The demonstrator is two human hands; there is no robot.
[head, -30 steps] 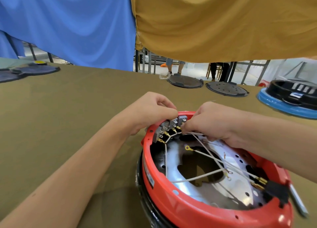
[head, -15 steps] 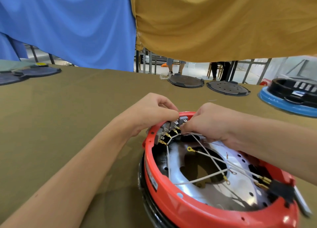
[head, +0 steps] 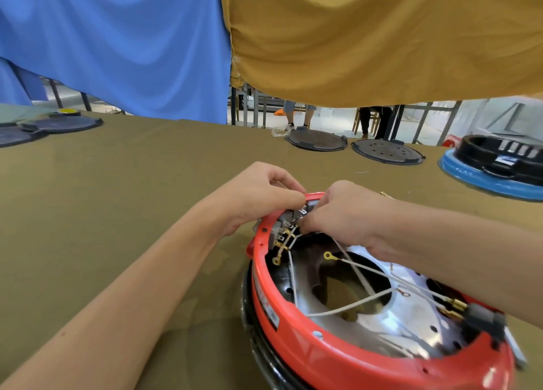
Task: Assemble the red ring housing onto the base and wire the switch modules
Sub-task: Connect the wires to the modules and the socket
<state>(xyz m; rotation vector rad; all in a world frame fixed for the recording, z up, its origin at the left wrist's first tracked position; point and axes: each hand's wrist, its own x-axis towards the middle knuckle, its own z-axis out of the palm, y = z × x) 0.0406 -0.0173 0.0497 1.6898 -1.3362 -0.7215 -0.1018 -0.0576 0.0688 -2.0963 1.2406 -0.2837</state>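
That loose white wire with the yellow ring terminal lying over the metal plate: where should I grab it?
Pinch the white wire just behind its yellow ring terminal, coming from above. That end lies free over the metal plate, clear of the right hand, and the red ring housing probably blocks a side approach.

A single head-worn view looks forward and down, close over the table (head: 117, 213).

Hands (head: 296, 210) hide switch modules (head: 289, 218) partly.

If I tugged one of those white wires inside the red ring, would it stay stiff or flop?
Probably flop: the white wires sag and cross loosely over the metal plate. They look light, and one ring terminal lies unattached, so it would likely swing.
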